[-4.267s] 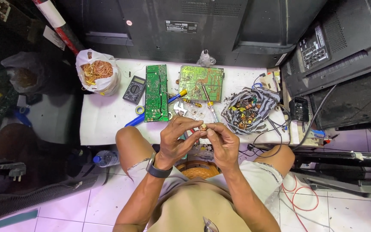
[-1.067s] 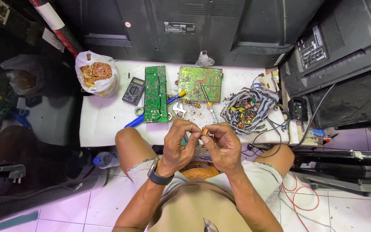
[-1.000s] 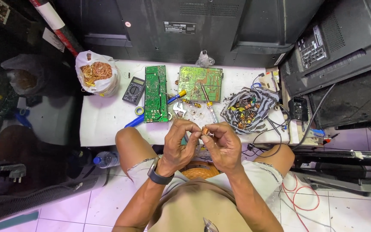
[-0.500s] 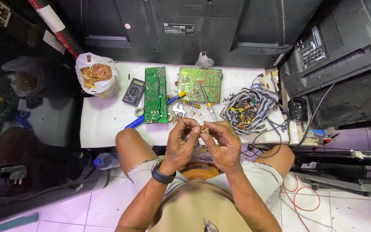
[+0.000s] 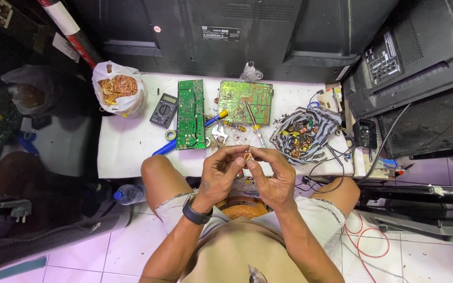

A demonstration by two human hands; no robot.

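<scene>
Both my hands meet just in front of my lap, over the near edge of a white table (image 5: 127, 152). My left hand (image 5: 226, 170), with a dark watch on the wrist, and my right hand (image 5: 273, 173) pinch a small copper-coloured coil part (image 5: 248, 156) between the fingertips. Below my hands, between my knees, sits an orange container of copper wire (image 5: 242, 207). A narrow green circuit board (image 5: 190, 113) and a wider green circuit board (image 5: 245, 102) lie flat on the table beyond my hands.
A white bag of tangled copper wire (image 5: 117, 90) stands at the table's left end, a black multimeter (image 5: 163, 110) beside it. A striped bag of small parts (image 5: 302, 133) lies to the right. Screwdrivers and pliers lie between the boards. Black television backs (image 5: 247, 31) surround the table.
My hands have stayed together on the small part, with only slight shifts of the fingers. Nothing on the table has moved.
</scene>
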